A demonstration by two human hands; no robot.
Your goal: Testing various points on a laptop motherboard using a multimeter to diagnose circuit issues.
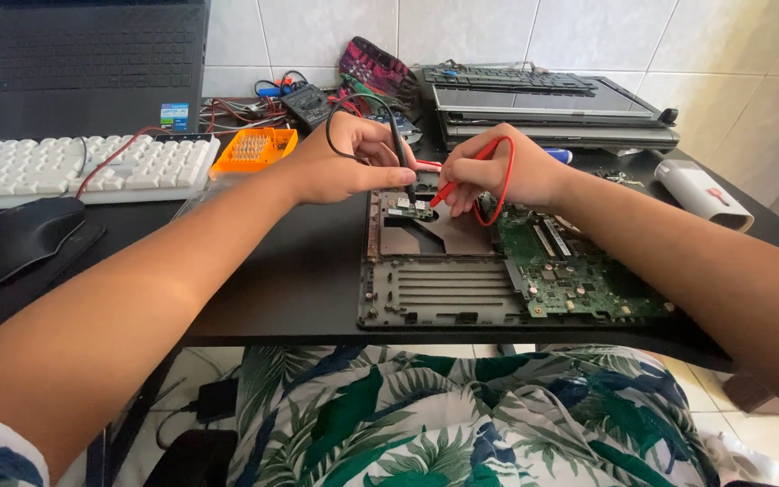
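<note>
a: where are the probes sitting?
b: the black probe (401,162) and the red probe (458,183) are both pointing down at the small green board (412,211), inside the open laptop chassis (435,293) at the middle of the black table (308,271).
a: and the hands?
b: the left hand (349,158) is clenching its grip around the black probe; the right hand (498,171) is pinching the red one, its red lead looping under the knuckles.
a: what is lying around that?
b: the green mainboard (579,271) is sitting at four o'clock from the tips. a stack of laptops (552,108) is resting at one o'clock, the multimeter (307,104) at eleven, an orange bit case (254,149) and a white keyboard (74,167) at ten, a black mouse (20,236) at nine.
</note>
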